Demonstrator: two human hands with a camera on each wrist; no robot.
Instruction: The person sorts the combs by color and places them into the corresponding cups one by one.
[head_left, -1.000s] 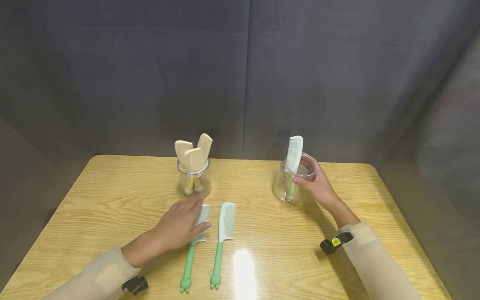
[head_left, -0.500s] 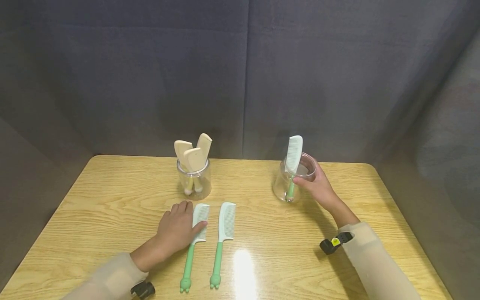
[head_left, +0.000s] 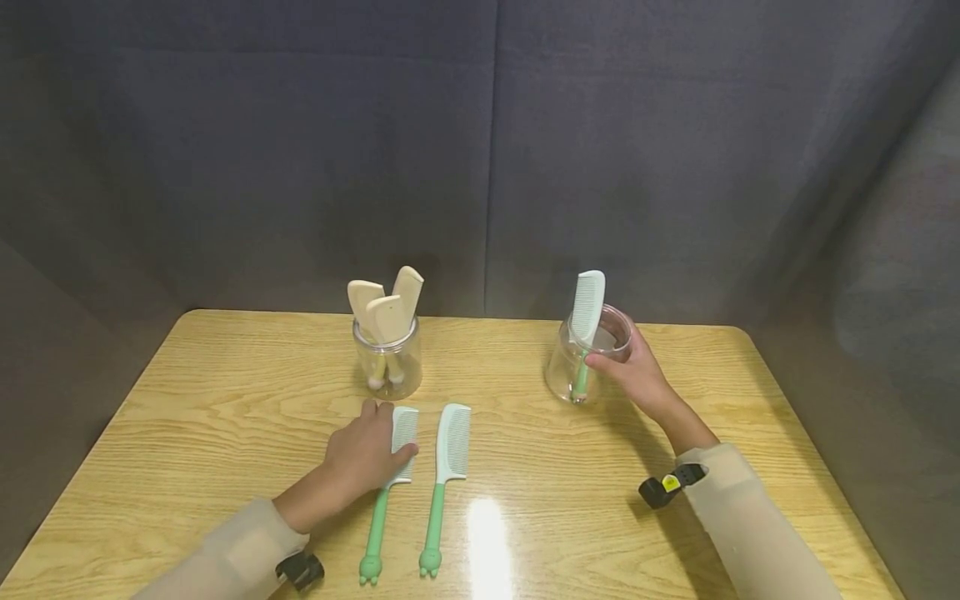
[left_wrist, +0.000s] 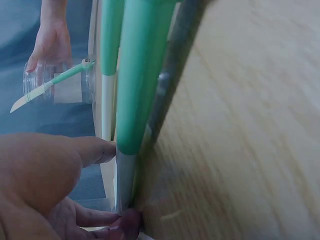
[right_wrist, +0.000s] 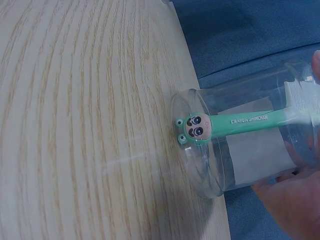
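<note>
My left hand (head_left: 377, 439) lies on the head of a white comb with a green handle (head_left: 384, 500) flat on the table, thumb at its right edge. In the left wrist view the thumb (left_wrist: 92, 150) and a fingertip press that comb (left_wrist: 134, 95) from both sides. A second such comb (head_left: 447, 467) lies just right of it. My right hand (head_left: 628, 368) holds a clear jar (head_left: 564, 367) upright at the back right, with a third comb (head_left: 588, 307) standing in it. The right wrist view shows that comb's face-shaped handle end (right_wrist: 196, 129) at the jar's bottom (right_wrist: 200, 165).
A second clear jar (head_left: 387, 367) with wooden combs (head_left: 387, 310) stands just beyond my left hand. The wooden table (head_left: 225, 400) has rounded corners. A dark fabric backdrop (head_left: 480, 150) closes in the back and sides.
My left hand slid back off the comb's head, then settled with its thumb at the comb's right edge. The right hand and its jar stayed still.
</note>
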